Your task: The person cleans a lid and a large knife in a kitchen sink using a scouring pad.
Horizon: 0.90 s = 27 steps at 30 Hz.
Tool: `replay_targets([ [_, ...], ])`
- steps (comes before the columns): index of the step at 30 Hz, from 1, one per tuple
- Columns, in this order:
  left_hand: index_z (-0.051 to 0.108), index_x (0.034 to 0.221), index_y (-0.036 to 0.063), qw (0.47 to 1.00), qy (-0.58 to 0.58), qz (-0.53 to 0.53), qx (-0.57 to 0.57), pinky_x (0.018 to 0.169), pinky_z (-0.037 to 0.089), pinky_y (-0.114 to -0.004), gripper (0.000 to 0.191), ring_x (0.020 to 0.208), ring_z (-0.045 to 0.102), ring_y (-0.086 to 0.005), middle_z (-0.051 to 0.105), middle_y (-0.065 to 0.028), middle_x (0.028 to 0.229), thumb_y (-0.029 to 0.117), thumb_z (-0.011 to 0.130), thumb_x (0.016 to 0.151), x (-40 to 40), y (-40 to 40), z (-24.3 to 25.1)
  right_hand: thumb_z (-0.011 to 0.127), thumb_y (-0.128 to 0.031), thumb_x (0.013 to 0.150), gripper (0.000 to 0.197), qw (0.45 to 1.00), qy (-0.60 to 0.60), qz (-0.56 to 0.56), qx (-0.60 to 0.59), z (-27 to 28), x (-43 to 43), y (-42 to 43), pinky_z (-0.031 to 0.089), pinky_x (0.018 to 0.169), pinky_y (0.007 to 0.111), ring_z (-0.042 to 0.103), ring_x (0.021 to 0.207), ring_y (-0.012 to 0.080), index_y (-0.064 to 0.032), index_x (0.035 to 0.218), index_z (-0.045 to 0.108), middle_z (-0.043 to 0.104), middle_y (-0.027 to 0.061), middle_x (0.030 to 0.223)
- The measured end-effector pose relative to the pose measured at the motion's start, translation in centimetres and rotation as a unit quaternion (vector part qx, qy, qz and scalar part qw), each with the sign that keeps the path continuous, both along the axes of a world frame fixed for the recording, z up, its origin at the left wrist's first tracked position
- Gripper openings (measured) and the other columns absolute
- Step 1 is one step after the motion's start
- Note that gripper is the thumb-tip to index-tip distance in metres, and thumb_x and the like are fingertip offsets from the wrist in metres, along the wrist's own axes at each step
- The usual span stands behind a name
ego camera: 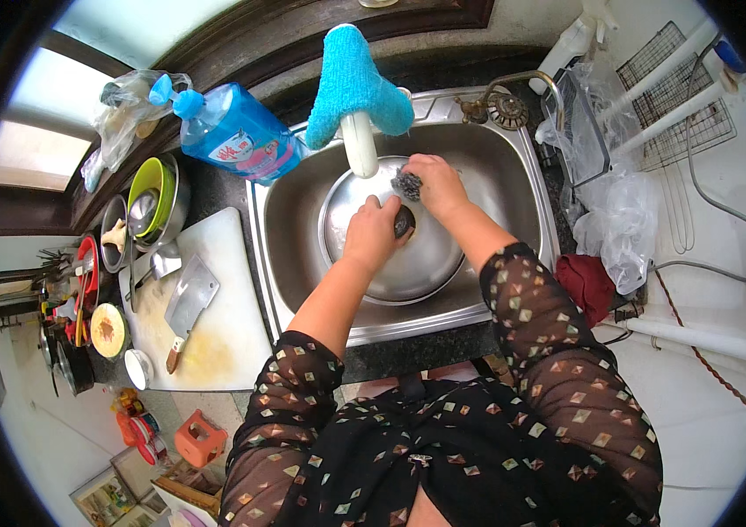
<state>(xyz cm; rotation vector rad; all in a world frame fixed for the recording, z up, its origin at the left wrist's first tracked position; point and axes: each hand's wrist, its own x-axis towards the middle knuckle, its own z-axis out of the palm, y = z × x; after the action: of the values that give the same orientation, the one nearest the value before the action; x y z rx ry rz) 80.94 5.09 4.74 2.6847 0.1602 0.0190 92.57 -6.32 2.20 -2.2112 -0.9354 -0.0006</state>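
A round stainless steel pot lid (412,280) lies in the metal sink (511,197). My left hand (371,234) is closed around the lid's dark knob (404,221), near the middle of the lid. Just beyond it, my right hand (440,186) grips a grey steel wool scourer (407,185) over the far part of the lid. Whether the scourer touches the metal is hard to tell. Above the sink's far side stands a white, spout-like piece (360,148) draped with a blue terry cloth (353,85).
Left of the sink, a white cutting board (228,316) carries a cleaver (192,296). A blue detergent bottle (241,141) stands at the sink's far left corner, near stacked bowls (152,188). A brass-coloured faucet (508,109) rises at the back right. Plastic bags (613,224) hang rightward.
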Motion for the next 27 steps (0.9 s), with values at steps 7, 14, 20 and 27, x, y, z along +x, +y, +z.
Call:
replay_targets([
  [7, 0.05, 0.098, 0.008, 1.0, 0.005, 0.001, -0.004, 0.07, 0.047, -0.043, 0.04, 0.078, 0.056, -0.0369, 0.052, -0.0198, 0.085, 0.025, 0.071, 0.069, -0.3, 0.4, 0.2, 0.054, 0.001, 0.069, 0.024, 0.998, -0.043, 0.046, -0.004, -0.6, -2.6, -3.2, 0.042, 0.088, 0.036, 0.053, 0.1, 0.0286, -0.0082, 0.088, 0.065, 0.061, 0.0081, 0.101],
  [14, 0.05, 0.099, 0.0082, 1.0, -0.008, 0.001, -0.007, 0.07, 0.046, -0.043, 0.041, 0.077, 0.055, -0.0364, 0.052, -0.0193, 0.085, 0.024, 0.072, 0.068, -0.5, 0.6, -0.1, 0.047, 0.011, 0.064, 0.034, 0.998, -0.015, 0.05, 0.018, -1.0, -1.7, -1.2, 0.042, 0.088, 0.039, 0.053, 0.1, 0.0324, -0.0061, 0.089, 0.064, 0.061, 0.011, 0.102],
  [20, 0.05, 0.097, 0.0076, 1.0, -0.007, 0.002, 0.0, 0.068, 0.046, -0.043, 0.041, 0.075, 0.055, -0.0366, 0.051, -0.019, 0.083, 0.024, 0.072, 0.067, -0.3, 0.3, 0.3, 0.046, 0.01, 0.066, 0.032, 0.998, -0.021, 0.056, 0.016, 0.5, -1.0, -0.7, 0.043, 0.087, 0.039, 0.053, 0.1, 0.0327, -0.0051, 0.088, 0.064, 0.061, 0.0125, 0.101],
  [27, 0.05, 0.095, 0.0072, 1.0, -0.016, 0.006, -0.003, 0.068, 0.046, -0.043, 0.039, 0.077, 0.056, -0.0365, 0.051, -0.0188, 0.084, 0.025, 0.072, 0.068, -0.6, 0.6, -0.2, 0.048, 0.006, 0.068, 0.028, 0.999, 0.009, 0.042, 0.005, -0.1, -3.1, -3.9, 0.042, 0.088, 0.039, 0.053, 0.102, 0.0318, -0.0052, 0.088, 0.064, 0.06, 0.0123, 0.103],
])
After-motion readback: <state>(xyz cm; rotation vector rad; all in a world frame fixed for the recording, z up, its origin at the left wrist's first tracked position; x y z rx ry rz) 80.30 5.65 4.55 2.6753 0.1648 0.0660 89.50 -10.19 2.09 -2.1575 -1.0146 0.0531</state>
